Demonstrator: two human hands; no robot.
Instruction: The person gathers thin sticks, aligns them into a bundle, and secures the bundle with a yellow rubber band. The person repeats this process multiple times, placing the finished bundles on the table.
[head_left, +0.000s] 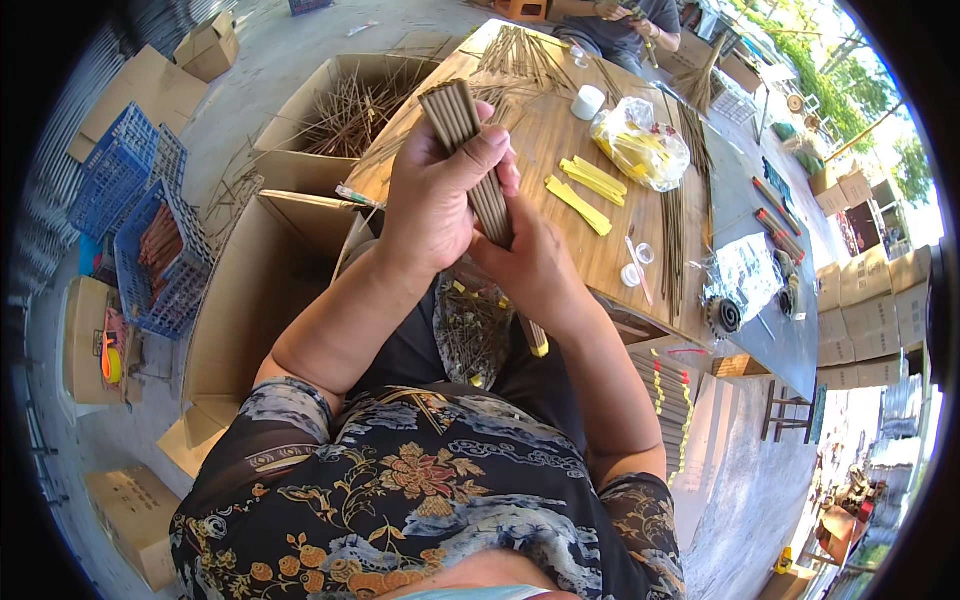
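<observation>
Stick bundle (488,208): thin, straight brown rods above the lap (398,345), long axis slanting from upper left to lower right.
Left hand (447,185): wrapped around the upper part.
Right hand (533,250): closed around it lower down.
Lower end (540,348): seemingly yellow-tipped, the stretch above hidden.
Table (545,148): smooth-grained wood, bearing flat yellow strips (590,182) and a crinkled clear bag (652,158).

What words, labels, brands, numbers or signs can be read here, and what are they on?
None can be read clearly.
Stacked cardboard boxes, right: faint printed marks, too small and blurred.
Single cardboard box, lower left: dark print, too blurred to read.
</observation>
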